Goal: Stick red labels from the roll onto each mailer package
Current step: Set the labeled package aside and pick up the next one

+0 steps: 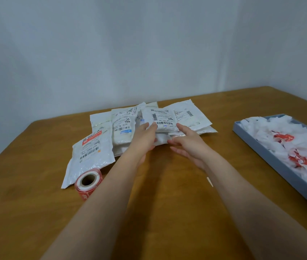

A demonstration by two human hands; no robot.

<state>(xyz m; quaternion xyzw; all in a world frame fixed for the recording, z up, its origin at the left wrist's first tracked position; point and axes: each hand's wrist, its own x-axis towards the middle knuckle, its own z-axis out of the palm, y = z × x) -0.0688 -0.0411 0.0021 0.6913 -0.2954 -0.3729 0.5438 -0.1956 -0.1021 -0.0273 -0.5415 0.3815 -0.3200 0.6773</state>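
Several white mailer packages lie in a loose pile at the middle of the wooden table (pixel 167 194). My left hand (pixel 143 136) grips the near edge of a small white mailer (pixel 159 119) with a barcode label, thumb on top. My right hand (pixel 188 141) is just right of it, fingers straight, index fingertip touching the mailer's lower right corner. A larger mailer (pixel 90 152) with a red label on it lies at the left front. The roll of red labels (pixel 88 182) lies on its side by that mailer's near corner.
A shallow blue-grey tray (pixel 272 162) at the right holds crumpled white backing paper with red scraps. A small scrap (pixel 210 182) lies on the table by my right forearm. A pale wall stands behind the table's far edge.
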